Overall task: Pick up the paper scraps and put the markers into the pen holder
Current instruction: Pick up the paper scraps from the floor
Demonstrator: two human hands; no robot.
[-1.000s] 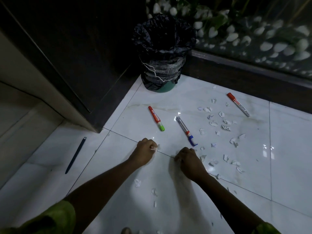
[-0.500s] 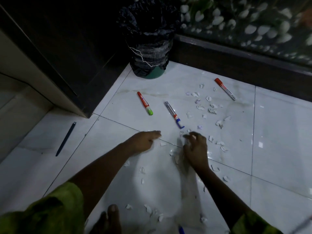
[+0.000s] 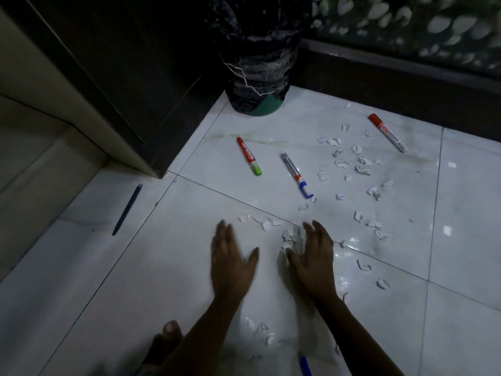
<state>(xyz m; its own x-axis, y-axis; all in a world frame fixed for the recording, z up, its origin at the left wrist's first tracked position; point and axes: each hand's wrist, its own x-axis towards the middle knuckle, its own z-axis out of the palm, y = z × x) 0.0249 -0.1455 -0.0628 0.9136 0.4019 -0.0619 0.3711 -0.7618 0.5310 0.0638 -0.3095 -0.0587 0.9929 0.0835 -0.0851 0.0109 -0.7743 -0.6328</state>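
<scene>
Several things are spread on the tiled floor: a lined bin at its far edge; the left hand laid flat, the right hand splayed, nothing gripped; markers mid-floor; paper scraps heaped beside the right hand. Scraps could be scattered if swept hastily.

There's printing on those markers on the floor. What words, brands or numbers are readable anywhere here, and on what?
No text can be read for certain.
Red-capped marker: a red logo patch and a line of dark print on the white barrel, too blurred to read.
Orange marker with green cap: a small dark mark, unreadable.
Blue-capped marker: a red and white band, nothing legible.
Dark pen and bin: no lettering visible.
</scene>
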